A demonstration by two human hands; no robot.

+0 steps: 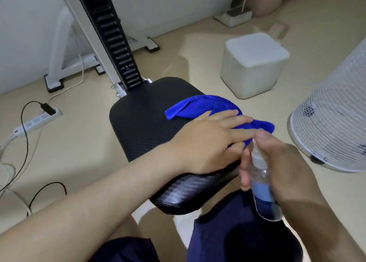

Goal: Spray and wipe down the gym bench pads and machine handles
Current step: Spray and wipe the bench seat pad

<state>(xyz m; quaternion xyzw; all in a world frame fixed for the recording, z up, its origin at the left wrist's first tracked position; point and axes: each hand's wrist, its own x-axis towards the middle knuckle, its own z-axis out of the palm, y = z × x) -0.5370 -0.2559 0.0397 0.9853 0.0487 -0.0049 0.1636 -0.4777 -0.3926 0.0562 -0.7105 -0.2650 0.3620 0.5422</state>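
A black textured bench pad (pixel 142 123) fills the middle of the view, its near end above my knees. A blue cloth (pixel 200 107) lies on the pad's right side. My left hand (pixel 208 141) presses flat on the cloth with straight fingers. My right hand (pixel 281 162) grips a clear spray bottle (pixel 263 184) holding blue liquid, its white nozzle pointing up close to the left fingertips. The machine's white frame with a black slotted rail (pixel 112 38) rises behind the pad.
A white square bin (pixel 255 64) stands on the floor to the right of the pad. A white fan (pixel 332 111) sits at the right edge. A power strip (pixel 37 121) and cables lie on the floor at left.
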